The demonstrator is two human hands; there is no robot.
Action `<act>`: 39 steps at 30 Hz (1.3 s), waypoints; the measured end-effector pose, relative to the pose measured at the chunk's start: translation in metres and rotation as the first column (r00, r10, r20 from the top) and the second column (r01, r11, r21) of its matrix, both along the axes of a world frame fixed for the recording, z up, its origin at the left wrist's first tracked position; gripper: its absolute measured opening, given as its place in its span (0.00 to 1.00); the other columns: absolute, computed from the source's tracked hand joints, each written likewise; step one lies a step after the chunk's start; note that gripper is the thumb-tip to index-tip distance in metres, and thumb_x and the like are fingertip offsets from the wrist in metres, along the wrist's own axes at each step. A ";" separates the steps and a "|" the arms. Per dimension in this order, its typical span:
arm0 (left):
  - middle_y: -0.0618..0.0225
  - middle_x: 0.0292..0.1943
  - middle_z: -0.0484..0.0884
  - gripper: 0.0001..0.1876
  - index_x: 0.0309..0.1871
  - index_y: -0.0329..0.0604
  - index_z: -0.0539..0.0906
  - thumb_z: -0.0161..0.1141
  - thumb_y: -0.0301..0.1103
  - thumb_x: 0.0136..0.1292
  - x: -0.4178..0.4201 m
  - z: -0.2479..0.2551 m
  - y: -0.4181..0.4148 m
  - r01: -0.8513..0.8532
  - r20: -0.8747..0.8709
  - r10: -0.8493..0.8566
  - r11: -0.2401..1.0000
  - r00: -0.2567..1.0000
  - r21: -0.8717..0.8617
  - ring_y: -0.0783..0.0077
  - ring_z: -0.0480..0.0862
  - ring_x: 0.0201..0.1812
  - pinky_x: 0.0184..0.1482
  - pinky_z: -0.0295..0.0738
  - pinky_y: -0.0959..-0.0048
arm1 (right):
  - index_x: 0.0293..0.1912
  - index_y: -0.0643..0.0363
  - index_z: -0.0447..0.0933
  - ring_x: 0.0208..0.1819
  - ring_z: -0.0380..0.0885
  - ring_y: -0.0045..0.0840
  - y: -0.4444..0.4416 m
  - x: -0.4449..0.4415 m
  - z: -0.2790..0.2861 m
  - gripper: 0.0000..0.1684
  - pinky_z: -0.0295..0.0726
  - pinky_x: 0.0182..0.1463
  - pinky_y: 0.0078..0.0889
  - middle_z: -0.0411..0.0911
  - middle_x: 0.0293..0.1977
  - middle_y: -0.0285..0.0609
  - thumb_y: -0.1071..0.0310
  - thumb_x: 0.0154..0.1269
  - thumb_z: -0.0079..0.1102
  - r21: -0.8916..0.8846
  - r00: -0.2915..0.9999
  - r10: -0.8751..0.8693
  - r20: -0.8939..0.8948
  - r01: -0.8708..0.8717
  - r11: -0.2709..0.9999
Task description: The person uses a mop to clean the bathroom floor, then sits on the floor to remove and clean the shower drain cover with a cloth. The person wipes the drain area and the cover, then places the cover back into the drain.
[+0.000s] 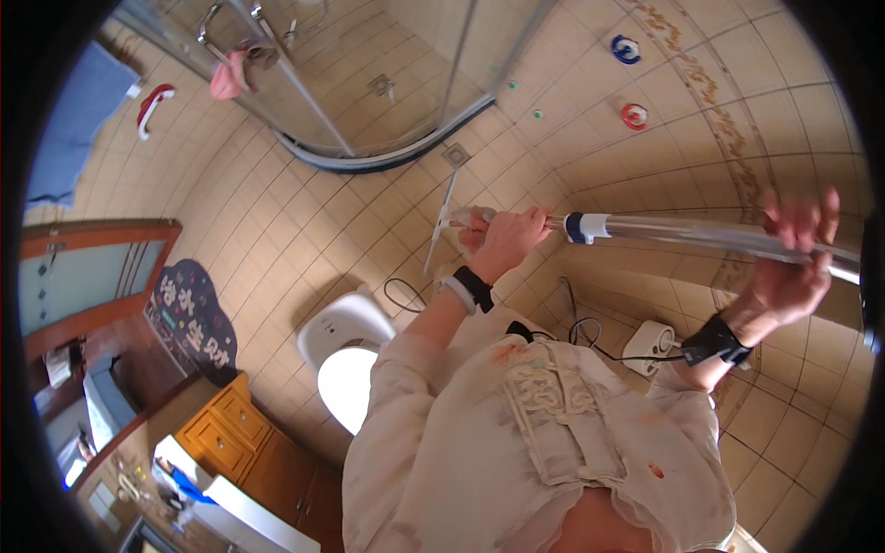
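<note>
My left hand (508,238) is closed around the narrow section of a metal telescopic pole (664,231). To the right of that hand the pole has a dark blue and white collar. My right hand (795,259), blurred, is loosely around the thicker section, with some fingers raised off it. The pole runs past my right hand to the right rim of the view. Beyond my left hand a thin white bar (442,218), like a squeegee head, lies across the tiled floor. A pinkish, blurred shape beside the bar is partly hidden, and I cannot tell what it is.
A white toilet (346,321) stands to my left. The glass shower enclosure (387,166) is ahead, near a floor drain (456,155). A cable (584,332) trails near a white device (650,345) at right. A dark mat (197,318) and wooden cabinet (228,428) are at left.
</note>
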State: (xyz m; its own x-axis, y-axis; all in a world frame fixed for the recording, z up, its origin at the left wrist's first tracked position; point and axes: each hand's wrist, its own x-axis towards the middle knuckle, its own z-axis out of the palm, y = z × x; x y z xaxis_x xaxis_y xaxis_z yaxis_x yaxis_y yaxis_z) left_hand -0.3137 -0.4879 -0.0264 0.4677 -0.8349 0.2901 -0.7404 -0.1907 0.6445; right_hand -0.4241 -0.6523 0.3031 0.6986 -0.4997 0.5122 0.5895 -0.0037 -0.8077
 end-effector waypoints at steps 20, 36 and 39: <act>0.71 0.29 0.78 0.12 0.36 0.49 0.72 0.64 0.34 0.51 0.023 -0.001 0.105 -0.539 0.013 0.539 0.843 0.842 -0.009 0.62 0.80 0.27 0.26 0.70 0.65 | 0.38 0.51 0.63 0.30 0.71 0.30 0.072 0.077 -0.081 0.20 0.64 0.39 0.40 0.71 0.28 0.38 0.59 0.48 0.63 -0.026 0.859 0.491 -0.146 -0.500 0.866; 0.64 0.30 0.77 0.09 0.35 0.47 0.72 0.62 0.34 0.55 0.025 -0.061 0.117 -0.235 -0.203 0.314 0.911 0.927 0.339 0.57 0.81 0.32 0.31 0.73 0.60 | 0.28 0.49 0.65 0.18 0.60 0.11 -0.008 -0.012 -0.093 0.13 0.62 0.34 0.21 0.63 0.18 0.24 0.62 0.60 0.61 0.141 0.956 0.285 -0.071 -0.273 0.952; 0.64 0.33 0.78 0.10 0.40 0.48 0.74 0.61 0.31 0.54 0.033 -0.052 0.143 -0.341 -0.133 0.405 0.874 0.905 0.346 0.56 0.81 0.32 0.31 0.73 0.60 | 0.27 0.48 0.65 0.18 0.60 0.11 -0.003 -0.004 -0.106 0.13 0.61 0.33 0.20 0.61 0.16 0.23 0.63 0.58 0.62 0.181 0.911 0.405 -0.080 -0.386 0.904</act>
